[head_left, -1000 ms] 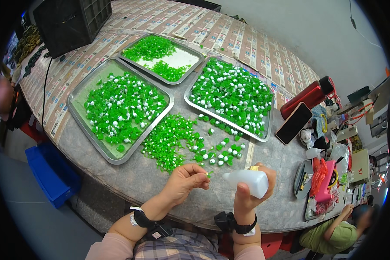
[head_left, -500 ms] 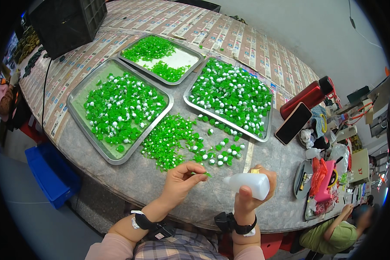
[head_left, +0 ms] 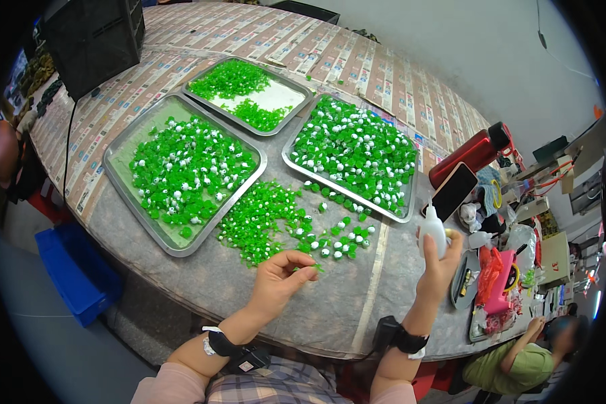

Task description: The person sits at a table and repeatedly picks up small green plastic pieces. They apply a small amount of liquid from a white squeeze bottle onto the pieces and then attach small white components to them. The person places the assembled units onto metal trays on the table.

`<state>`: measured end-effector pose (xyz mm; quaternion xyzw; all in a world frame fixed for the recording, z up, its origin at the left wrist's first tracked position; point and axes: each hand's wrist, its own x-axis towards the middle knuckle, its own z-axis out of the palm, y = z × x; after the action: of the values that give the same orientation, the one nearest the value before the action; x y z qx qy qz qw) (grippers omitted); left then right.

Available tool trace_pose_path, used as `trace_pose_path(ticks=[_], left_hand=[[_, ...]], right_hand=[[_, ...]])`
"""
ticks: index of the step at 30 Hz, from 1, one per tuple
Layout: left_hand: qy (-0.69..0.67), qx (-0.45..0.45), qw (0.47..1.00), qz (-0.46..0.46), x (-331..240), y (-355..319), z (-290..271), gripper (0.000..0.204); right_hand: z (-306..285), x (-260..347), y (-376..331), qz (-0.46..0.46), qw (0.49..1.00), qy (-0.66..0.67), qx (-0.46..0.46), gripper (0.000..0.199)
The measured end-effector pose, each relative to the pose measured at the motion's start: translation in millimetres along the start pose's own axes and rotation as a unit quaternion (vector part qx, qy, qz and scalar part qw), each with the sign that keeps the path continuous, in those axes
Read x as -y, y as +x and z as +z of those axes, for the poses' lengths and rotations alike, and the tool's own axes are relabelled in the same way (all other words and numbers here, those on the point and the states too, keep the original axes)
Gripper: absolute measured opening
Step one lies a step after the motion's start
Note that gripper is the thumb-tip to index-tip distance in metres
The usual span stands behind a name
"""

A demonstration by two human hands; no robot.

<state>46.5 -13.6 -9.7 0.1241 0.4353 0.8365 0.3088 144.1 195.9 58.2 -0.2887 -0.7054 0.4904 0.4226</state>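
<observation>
My left hand point(head_left: 281, 281) pinches a small green plastic piece point(head_left: 318, 267) between thumb and fingertips, low over the table. Well to its right, my right hand point(head_left: 440, 259) is wrapped round a white squeeze bottle point(head_left: 432, 232), held upright with its narrow nozzle pointing up. Just beyond the left hand lies a loose pile of small green pieces point(head_left: 256, 219). Beside that pile, several green pieces with white balls point(head_left: 340, 244) are scattered on the grey cloth.
Two metal trays, left point(head_left: 156, 229) and right point(head_left: 357, 190), hold green pieces with white balls. A third tray point(head_left: 295, 111) holds plain green ones. On the right are a phone point(head_left: 453, 190), red flask point(head_left: 468, 156) and pink holder point(head_left: 499, 286). A person point(head_left: 505, 367) sits beyond.
My right hand has moved right with the squeeze bottle, away from the left hand. The bottle has turned from lying sideways toward the green piece to nozzle up. My left hand has barely moved.
</observation>
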Motion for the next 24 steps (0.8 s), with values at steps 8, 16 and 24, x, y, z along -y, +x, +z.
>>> trace_pose_path(ticks=[8, 16, 24], left_hand=[[-0.001, -0.004, 1.000, -0.006, 2, 1, 2, 0.010], [-0.007, -0.002, 1.000, -0.014, 4, 0, -2, 0.010], [-0.009, 0.006, 1.000, -0.019, 4, 2, 0, 0.008]], right_hand=[[-44, -101, 18, 0.028, 0.999, -0.027, 0.004, 0.039], [2, -7, -1, -0.126, 0.948, -0.288, 0.046, 0.013], [30, -46, -6, -0.008, 0.900, -0.338, 0.274, 0.020]])
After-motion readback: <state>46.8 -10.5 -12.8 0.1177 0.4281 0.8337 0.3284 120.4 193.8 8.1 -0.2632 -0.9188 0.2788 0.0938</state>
